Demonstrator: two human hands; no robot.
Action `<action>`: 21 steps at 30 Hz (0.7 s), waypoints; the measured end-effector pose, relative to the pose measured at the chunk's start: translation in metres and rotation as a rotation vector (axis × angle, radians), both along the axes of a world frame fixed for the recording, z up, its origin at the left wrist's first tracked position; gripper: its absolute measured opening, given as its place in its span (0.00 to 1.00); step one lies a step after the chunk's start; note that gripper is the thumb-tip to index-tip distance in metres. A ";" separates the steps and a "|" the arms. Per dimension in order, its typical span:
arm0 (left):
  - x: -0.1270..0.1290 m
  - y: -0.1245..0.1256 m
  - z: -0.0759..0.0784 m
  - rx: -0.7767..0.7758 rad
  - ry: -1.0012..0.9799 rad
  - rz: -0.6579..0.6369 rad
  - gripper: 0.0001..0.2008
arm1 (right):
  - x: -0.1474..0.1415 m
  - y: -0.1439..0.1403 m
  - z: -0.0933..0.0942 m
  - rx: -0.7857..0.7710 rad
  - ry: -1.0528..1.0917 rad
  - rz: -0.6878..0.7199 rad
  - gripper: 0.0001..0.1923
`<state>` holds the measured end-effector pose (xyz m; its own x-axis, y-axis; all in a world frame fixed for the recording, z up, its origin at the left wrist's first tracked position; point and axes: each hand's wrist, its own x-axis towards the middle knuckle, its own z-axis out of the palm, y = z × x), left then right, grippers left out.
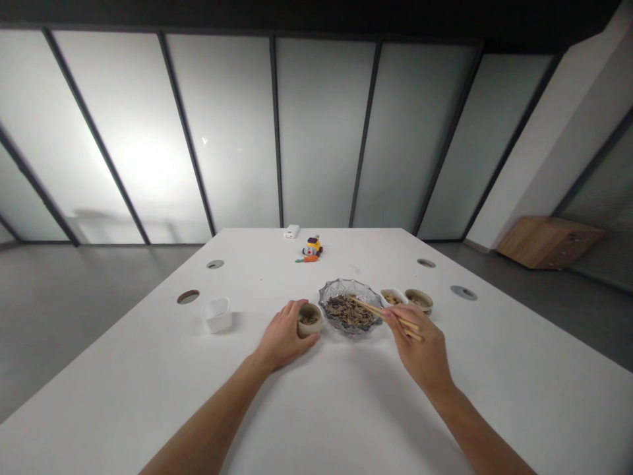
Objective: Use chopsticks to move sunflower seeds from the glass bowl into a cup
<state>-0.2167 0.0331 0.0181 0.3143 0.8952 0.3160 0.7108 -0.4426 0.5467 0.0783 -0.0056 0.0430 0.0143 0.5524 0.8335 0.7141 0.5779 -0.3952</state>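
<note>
My left hand point(287, 335) curls around a small ceramic cup point(310, 328) that holds some dark seeds, and the cup stands on the white table. Just right of it is a clear glass bowl point(329, 287) with a wavy rim. Sunflower seeds point(350, 313) in dark shells fill its bottom. In my right hand point(420, 343) is a pair of wooden chopsticks point(368, 305), their tips down among the seeds. Whether a seed is between the tips is too small to tell. Beyond my right hand stand a white dish point(394, 293) and a second ceramic cup point(424, 305), both with pale pieces inside.
An empty white plastic container point(216, 323) stands to the left on the table point(316, 409). Farther back are a yellow toy truck point(313, 247), an orange toy screwdriver point(307, 259) and a white box-shaped device point(291, 231). Several round holes point(188, 297) pierce the tabletop near its sides.
</note>
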 end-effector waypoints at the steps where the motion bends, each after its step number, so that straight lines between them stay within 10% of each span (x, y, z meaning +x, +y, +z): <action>1: 0.000 0.000 0.001 -0.001 0.000 0.001 0.33 | 0.000 0.000 -0.001 -0.006 -0.003 0.004 0.10; 21: -0.002 0.000 0.001 0.002 0.001 0.004 0.33 | -0.011 -0.011 0.015 0.065 0.143 0.055 0.09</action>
